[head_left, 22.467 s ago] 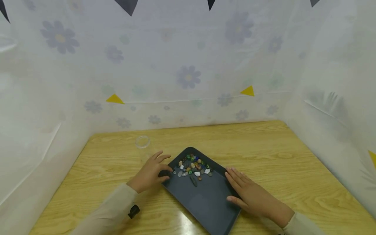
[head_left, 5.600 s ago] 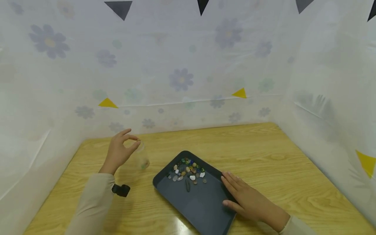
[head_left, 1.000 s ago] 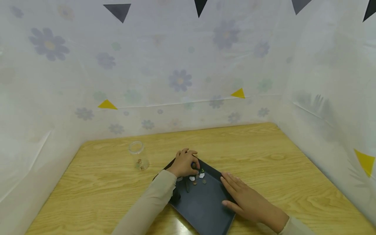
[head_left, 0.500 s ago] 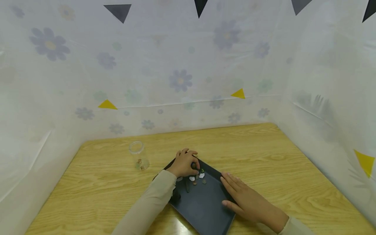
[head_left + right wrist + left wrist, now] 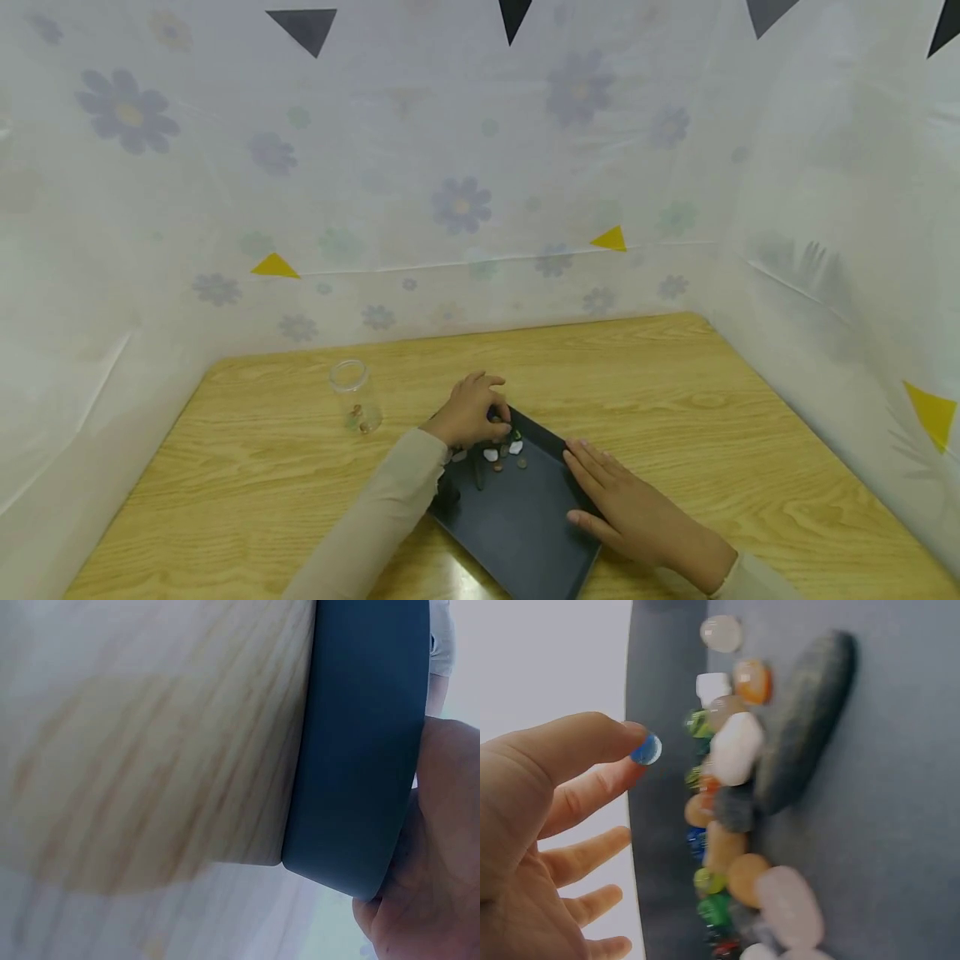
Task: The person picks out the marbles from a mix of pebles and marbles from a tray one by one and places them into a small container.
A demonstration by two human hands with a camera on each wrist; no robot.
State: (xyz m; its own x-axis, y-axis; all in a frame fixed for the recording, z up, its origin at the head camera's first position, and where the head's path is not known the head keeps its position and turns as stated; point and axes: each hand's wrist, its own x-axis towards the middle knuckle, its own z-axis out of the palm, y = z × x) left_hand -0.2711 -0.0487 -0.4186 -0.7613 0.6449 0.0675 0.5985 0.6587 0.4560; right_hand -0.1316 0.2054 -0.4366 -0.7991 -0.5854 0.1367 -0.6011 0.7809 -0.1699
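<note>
My left hand (image 5: 467, 412) is over the far corner of the dark grey tray (image 5: 517, 525). Its thumb and index finger pinch a small blue glass marble (image 5: 652, 751), held above the tray in the left wrist view. The other fingers are spread. Below lie white pebbles (image 5: 736, 748), green marbles (image 5: 714, 909), an orange stone (image 5: 752, 681) and a long dark stone (image 5: 804, 727). My right hand (image 5: 637, 512) lies along the tray's right edge with straight fingers; in the right wrist view it overlaps the tray's outer wall (image 5: 360, 750).
A clear glass jar (image 5: 349, 392) stands upright left of the tray, with several small pieces at its bottom. The wooden table (image 5: 750, 442) is bounded by white flower-printed sheets (image 5: 465, 150) at the back and sides.
The jar looked empty in the oldest frame and now holds small pieces. My left hand was at the jar, came to the tray's stones, and has now lifted slightly. The right hand stays put.
</note>
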